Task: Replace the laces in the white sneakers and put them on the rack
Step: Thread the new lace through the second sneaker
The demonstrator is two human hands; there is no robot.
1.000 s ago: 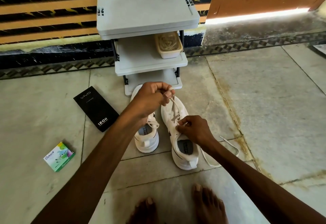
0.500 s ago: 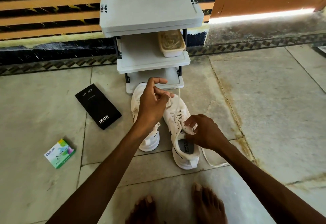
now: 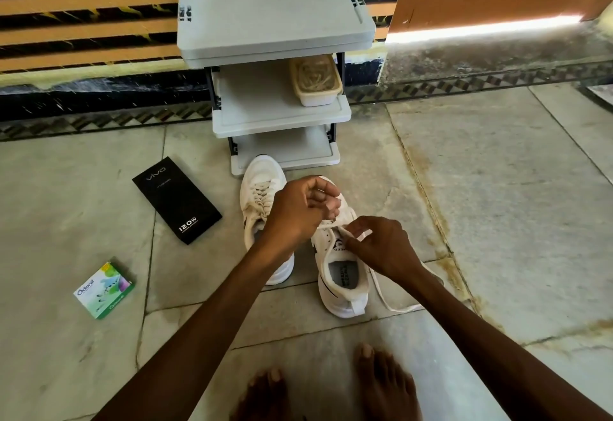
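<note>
Two white sneakers stand side by side on the floor in front of the grey rack [image 3: 275, 112]. The left sneaker [image 3: 260, 195] is laced. Over the right sneaker [image 3: 343, 283], my left hand [image 3: 298, 210] has its fingers curled round a white lace [image 3: 326, 225] drawn taut across the shoe. My right hand [image 3: 381, 245] pinches the same lace at the eyelets on the shoe's right side. The lace's loose end [image 3: 389, 304] trails on the floor to the right of the heel.
A black phone box [image 3: 175, 200] and a small green-and-white packet [image 3: 104, 289] lie on the floor to the left. A beige tub [image 3: 315, 80] holding laces sits on the rack's middle shelf. My bare feet [image 3: 384, 384] are at the bottom edge.
My left hand has come down and back from its raised pull toward the rack. My right hand has shifted slightly right at the eyelets. The lace between them now runs low across the shoe.
</note>
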